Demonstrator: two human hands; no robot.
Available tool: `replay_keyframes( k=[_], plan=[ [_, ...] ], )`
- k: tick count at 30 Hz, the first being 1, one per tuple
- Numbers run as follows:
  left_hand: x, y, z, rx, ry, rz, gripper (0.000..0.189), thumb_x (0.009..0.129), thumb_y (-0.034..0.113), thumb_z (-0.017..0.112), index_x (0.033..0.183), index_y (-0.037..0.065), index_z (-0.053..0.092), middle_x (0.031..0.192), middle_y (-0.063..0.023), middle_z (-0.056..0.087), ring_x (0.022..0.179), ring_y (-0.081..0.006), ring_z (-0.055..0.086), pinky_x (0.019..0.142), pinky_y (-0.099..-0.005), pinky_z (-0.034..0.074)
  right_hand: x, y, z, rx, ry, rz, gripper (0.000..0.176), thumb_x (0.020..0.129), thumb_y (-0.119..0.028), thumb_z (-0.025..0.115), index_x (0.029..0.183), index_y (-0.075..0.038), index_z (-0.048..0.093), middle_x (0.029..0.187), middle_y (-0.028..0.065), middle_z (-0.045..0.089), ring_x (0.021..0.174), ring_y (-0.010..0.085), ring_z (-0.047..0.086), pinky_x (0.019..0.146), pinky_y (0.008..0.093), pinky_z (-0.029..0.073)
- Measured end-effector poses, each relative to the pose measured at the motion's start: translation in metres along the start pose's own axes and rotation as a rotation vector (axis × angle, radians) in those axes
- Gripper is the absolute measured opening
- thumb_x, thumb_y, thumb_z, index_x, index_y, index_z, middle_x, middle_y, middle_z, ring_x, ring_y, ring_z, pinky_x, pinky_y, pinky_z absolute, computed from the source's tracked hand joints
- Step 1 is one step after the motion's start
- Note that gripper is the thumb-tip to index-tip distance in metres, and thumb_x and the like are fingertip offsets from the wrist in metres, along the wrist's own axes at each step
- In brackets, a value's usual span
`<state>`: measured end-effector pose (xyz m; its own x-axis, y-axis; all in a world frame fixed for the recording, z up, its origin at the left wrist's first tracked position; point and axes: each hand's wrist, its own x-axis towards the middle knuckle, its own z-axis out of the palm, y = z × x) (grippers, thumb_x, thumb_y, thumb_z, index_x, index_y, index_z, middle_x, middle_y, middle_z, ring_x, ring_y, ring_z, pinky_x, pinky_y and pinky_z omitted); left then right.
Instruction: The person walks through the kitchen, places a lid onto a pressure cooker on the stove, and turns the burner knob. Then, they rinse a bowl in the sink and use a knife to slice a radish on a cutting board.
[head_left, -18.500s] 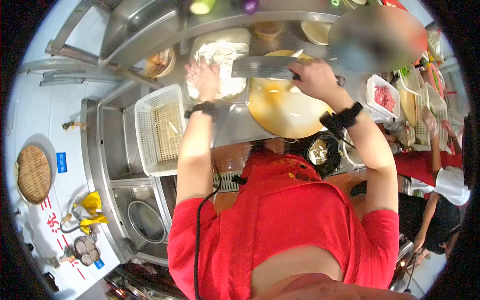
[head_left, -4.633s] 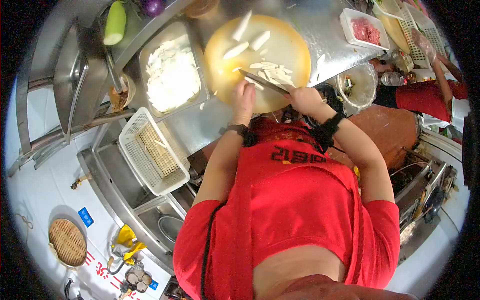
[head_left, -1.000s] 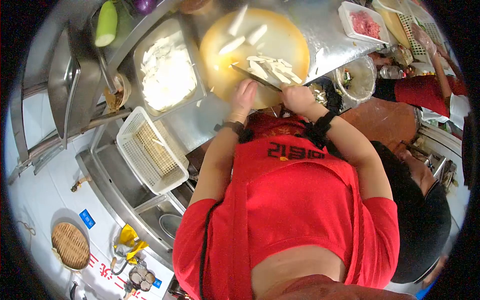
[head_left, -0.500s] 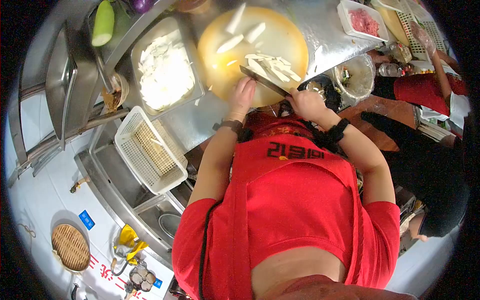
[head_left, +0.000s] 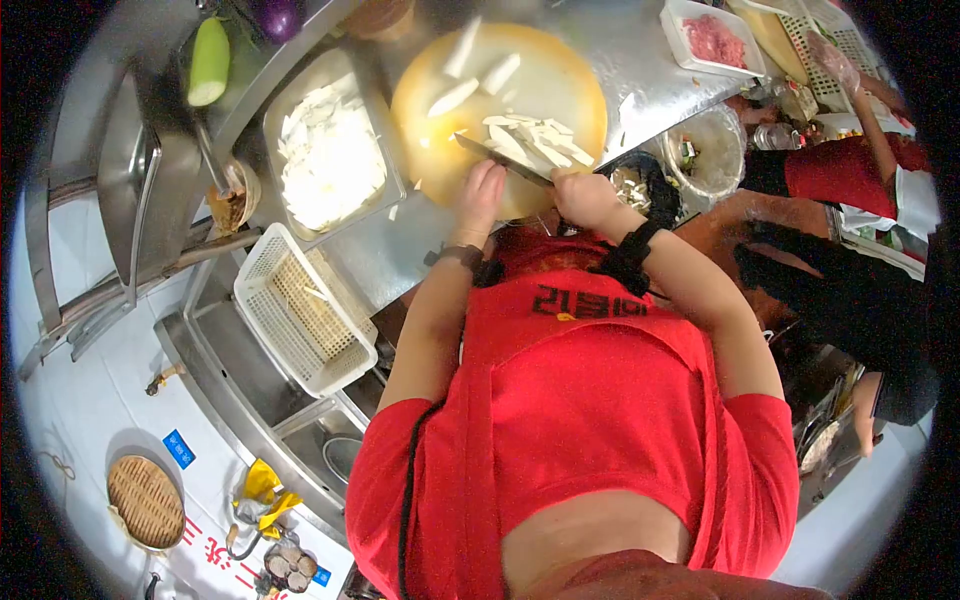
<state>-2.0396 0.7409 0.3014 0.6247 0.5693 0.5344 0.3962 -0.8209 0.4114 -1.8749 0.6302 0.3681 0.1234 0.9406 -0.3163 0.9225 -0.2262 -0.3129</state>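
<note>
A round yellowish cutting board bears white vegetable slices in a pile and a few larger white pieces at its far left. My right hand grips the handle of a knife, whose blade lies slantwise between the pile and my left hand. My left hand is near the blade with its fingers pressed together; what they hold, if anything, is hidden. Left of the board, a metal tray holds many white slices.
A white plastic basket rests over the sink at left. At upper right are a box of pink meat and a lined waste bin. Two people are at the right, one with a gloved hand.
The knife and my right hand have moved left across the board. My left hand has barely moved. The person in black at the right has shifted, and the view has shifted slightly.
</note>
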Motion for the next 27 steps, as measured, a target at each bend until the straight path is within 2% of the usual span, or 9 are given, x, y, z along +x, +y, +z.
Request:
replay_keyframes(
  k=[5,8,10,11,13,17,20,24,27],
  plan=[
    [0.000,0.003,-0.004,-0.059,-0.010,-0.059,0.013,0.073,0.014,0.066,0.083,0.006,0.062,0.093,-0.0066,0.059,0.084,-0.0269,0.057,0.074,-0.0358,0.046,-0.014,0.020,-0.035,-0.010,0.065,-0.021,0.025,0.083,-0.027,0.047,0.095,-0.006,0.053,0.068,0.0161,0.062,0.062,0.0334,0.062,0.056,0.0439,0.049],
    [0.008,0.016,-0.008,-0.124,-0.143,-0.165,0.031,0.072,0.020,0.068,0.097,0.004,0.059,0.105,-0.0114,0.055,0.097,-0.0290,0.053,0.082,-0.0381,0.044,-0.032,0.039,-0.078,-0.066,0.185,0.049,0.026,0.080,-0.033,0.053,0.095,-0.011,0.053,0.070,0.0140,0.063,0.064,0.0321,0.062,0.056,0.0433,0.049],
    [0.016,0.029,-0.007,-0.060,-0.147,-0.206,0.060,0.072,0.032,0.069,0.117,0.001,0.046,0.122,-0.0212,0.044,0.114,-0.0357,0.041,0.094,-0.0442,0.035,-0.044,0.060,-0.105,-0.023,0.191,0.033,0.028,0.077,-0.033,0.059,0.096,-0.013,0.053,0.073,0.0128,0.063,0.067,0.0312,0.062,0.058,0.0424,0.049],
    [0.018,0.034,-0.002,-0.062,-0.144,-0.210,0.060,0.072,0.032,0.069,0.117,0.001,0.046,0.122,-0.0212,0.044,0.114,-0.0357,0.041,0.094,-0.0442,0.035,-0.050,0.069,-0.116,-0.065,0.206,0.019,0.029,0.075,-0.030,0.061,0.098,-0.014,0.053,0.075,0.0126,0.063,0.069,0.0309,0.062,0.059,0.0418,0.049],
    [0.026,0.041,0.012,-0.019,-0.169,-0.362,0.081,0.073,0.043,0.067,0.130,-0.001,0.029,0.133,-0.0293,0.027,0.124,-0.0432,0.027,0.100,-0.0504,0.025,-0.061,0.091,-0.132,-0.143,0.178,0.006,0.035,0.072,-0.024,0.065,0.103,-0.015,0.053,0.081,0.0127,0.062,0.072,0.0308,0.062,0.064,0.0409,0.049],
    [0.056,0.055,0.022,-0.094,-0.227,-0.451,0.084,0.073,0.047,0.065,0.132,0.000,0.028,0.136,-0.0306,0.020,0.124,-0.0478,0.022,0.102,-0.0531,0.020,-0.081,0.118,-0.160,-0.355,0.133,-0.067,0.038,0.066,-0.022,0.066,0.101,-0.012,0.057,0.093,0.0127,0.061,0.084,0.0275,0.060,0.080,0.0378,0.044],
    [0.063,0.054,0.039,-0.032,-0.195,-0.386,0.079,0.073,0.045,0.065,0.130,0.001,0.033,0.135,-0.0293,0.023,0.124,-0.0466,0.022,0.103,-0.0522,0.019,-0.085,0.135,-0.153,-0.479,0.171,-0.148,0.039,0.065,-0.021,0.066,0.102,-0.012,0.057,0.093,0.0136,0.060,0.083,0.0260,0.061,0.080,0.0383,0.044],
    [0.068,0.053,0.049,-0.038,-0.176,-0.360,0.073,0.073,0.044,0.066,0.127,0.002,0.038,0.135,-0.0250,0.027,0.125,-0.0440,0.022,0.104,-0.0503,0.019,-0.066,0.126,-0.127,-0.414,0.163,-0.188,0.037,0.066,-0.019,0.064,0.102,-0.014,0.056,0.088,0.0119,0.060,0.077,0.0265,0.061,0.074,0.0393,0.046],
    [0.070,0.049,0.051,-0.009,-0.147,-0.344,0.066,0.073,0.042,0.066,0.122,0.003,0.044,0.131,-0.0197,0.036,0.123,-0.0384,0.029,0.101,-0.0466,0.026,-0.036,0.104,-0.095,-0.251,0.257,-0.200,0.034,0.066,-0.017,0.063,0.099,-0.013,0.056,0.082,0.0125,0.060,0.075,0.0296,0.061,0.068,0.0403,0.048]
  ],
)
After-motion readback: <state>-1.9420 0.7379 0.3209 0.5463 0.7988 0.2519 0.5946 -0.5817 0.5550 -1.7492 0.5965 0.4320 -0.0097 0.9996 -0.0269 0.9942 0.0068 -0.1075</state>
